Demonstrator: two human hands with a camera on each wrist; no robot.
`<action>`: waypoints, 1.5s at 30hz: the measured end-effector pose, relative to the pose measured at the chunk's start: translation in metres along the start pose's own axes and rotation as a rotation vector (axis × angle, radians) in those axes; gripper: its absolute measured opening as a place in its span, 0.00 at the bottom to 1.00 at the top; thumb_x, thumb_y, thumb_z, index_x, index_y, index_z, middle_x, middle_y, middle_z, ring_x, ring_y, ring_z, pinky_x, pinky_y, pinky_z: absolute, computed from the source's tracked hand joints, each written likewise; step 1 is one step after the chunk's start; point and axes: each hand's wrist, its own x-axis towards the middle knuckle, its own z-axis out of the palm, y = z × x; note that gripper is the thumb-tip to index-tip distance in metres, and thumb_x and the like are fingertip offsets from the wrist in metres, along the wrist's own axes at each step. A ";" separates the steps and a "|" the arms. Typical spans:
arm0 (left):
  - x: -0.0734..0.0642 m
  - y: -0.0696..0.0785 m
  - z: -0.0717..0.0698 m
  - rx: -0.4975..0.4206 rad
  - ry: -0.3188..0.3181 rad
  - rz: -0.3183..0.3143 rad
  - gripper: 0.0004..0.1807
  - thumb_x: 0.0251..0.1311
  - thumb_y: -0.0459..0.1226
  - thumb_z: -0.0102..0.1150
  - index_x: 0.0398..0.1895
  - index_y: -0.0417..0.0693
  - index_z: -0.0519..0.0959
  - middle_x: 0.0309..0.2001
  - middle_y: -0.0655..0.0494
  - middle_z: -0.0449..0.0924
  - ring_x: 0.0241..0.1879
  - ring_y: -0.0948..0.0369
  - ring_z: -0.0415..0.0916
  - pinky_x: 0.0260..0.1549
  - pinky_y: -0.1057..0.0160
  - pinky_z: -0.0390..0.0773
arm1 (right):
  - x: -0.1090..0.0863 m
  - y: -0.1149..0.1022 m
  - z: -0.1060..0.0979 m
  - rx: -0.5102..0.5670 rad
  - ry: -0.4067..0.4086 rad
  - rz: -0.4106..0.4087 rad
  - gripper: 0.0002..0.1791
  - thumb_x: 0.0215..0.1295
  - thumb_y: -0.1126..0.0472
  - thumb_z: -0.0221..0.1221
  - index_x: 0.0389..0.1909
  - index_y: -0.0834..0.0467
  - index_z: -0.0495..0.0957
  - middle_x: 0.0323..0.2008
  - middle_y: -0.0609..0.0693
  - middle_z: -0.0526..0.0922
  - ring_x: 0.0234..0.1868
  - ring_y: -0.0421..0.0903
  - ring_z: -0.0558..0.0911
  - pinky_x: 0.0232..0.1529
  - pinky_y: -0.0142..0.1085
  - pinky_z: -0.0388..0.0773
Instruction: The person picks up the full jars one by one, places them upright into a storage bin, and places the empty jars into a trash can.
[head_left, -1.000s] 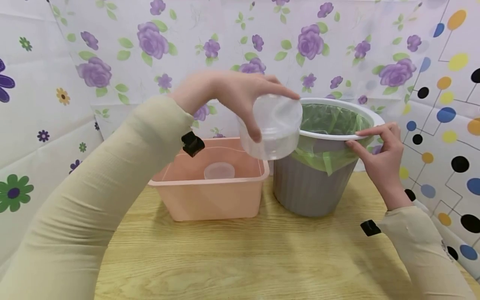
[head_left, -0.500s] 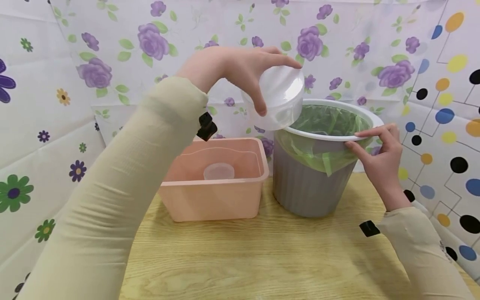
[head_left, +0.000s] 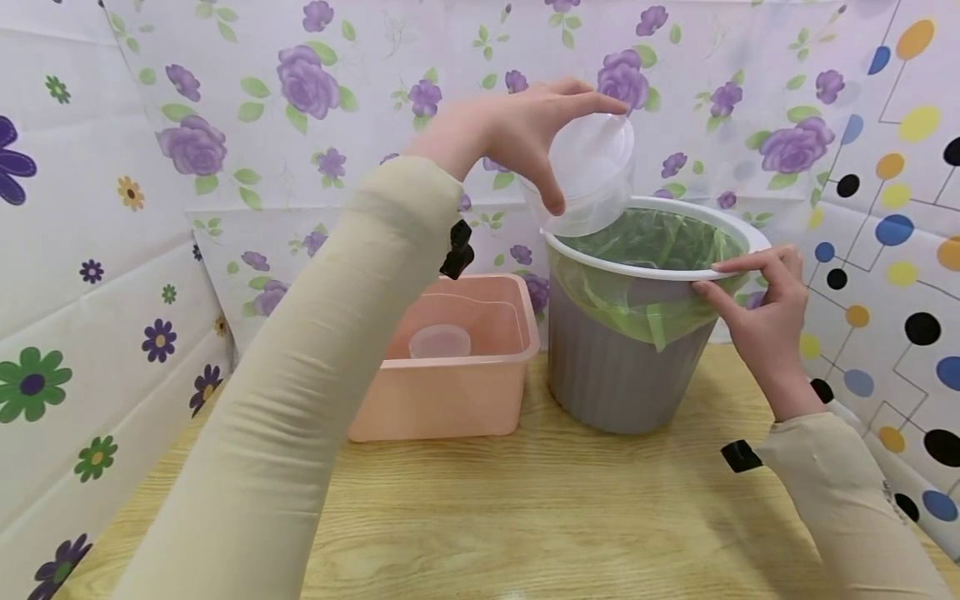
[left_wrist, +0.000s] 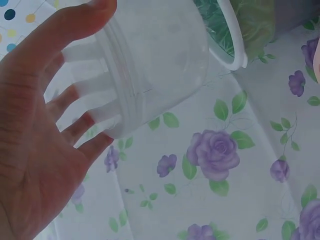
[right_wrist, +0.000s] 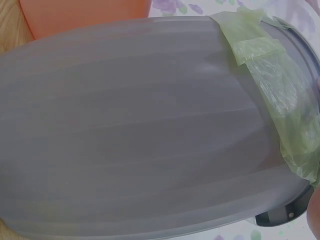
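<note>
My left hand (head_left: 517, 137) grips a clear round plastic container (head_left: 600, 196), thumb on the near side and fingers over the far edge. The container is tilted and overlaps the left part of the trash can's white rim (head_left: 731, 223) in the head view. In the left wrist view the fingers (left_wrist: 80, 125) show through its translucent wall. The grey ribbed trash can (head_left: 626, 375) is lined with a green bag (head_left: 637, 312) folded over its edge. On the right, my right hand (head_left: 776, 321) pinches the rim between thumb and fingers.
A pink plastic basin (head_left: 442, 404) stands left of the trash can, with a small clear round piece (head_left: 439, 342) inside. Both stand on a wood-grain table (head_left: 525, 517). Flowered sheeting (head_left: 315, 175) hangs behind, and dotted sheeting (head_left: 900, 275) on the right.
The left hand has raised the container from above the basin's right side and carried it right to the trash can's rim, its tilt changing. The right hand has stayed on the rim.
</note>
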 end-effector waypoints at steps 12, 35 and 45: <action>0.024 0.004 0.029 -0.034 0.125 0.143 0.63 0.43 0.51 0.79 0.79 0.73 0.45 0.80 0.62 0.41 0.79 0.61 0.39 0.76 0.54 0.54 | -0.001 -0.001 -0.001 -0.001 0.003 0.017 0.16 0.52 0.66 0.73 0.38 0.71 0.80 0.32 0.36 0.66 0.41 0.32 0.64 0.27 0.27 0.54; 0.039 0.025 0.042 0.062 -0.052 0.144 0.64 0.45 0.47 0.78 0.78 0.78 0.42 0.78 0.62 0.42 0.77 0.61 0.45 0.71 0.57 0.64 | -0.001 -0.002 0.002 0.003 0.019 0.016 0.18 0.51 0.66 0.73 0.39 0.71 0.80 0.32 0.36 0.66 0.40 0.31 0.63 0.28 0.27 0.53; 0.041 0.029 0.040 0.093 -0.087 0.112 0.63 0.46 0.44 0.78 0.78 0.80 0.42 0.78 0.65 0.40 0.78 0.60 0.41 0.71 0.55 0.64 | -0.001 -0.001 0.001 0.001 0.011 0.026 0.17 0.52 0.65 0.73 0.39 0.71 0.80 0.32 0.35 0.67 0.40 0.31 0.63 0.28 0.27 0.52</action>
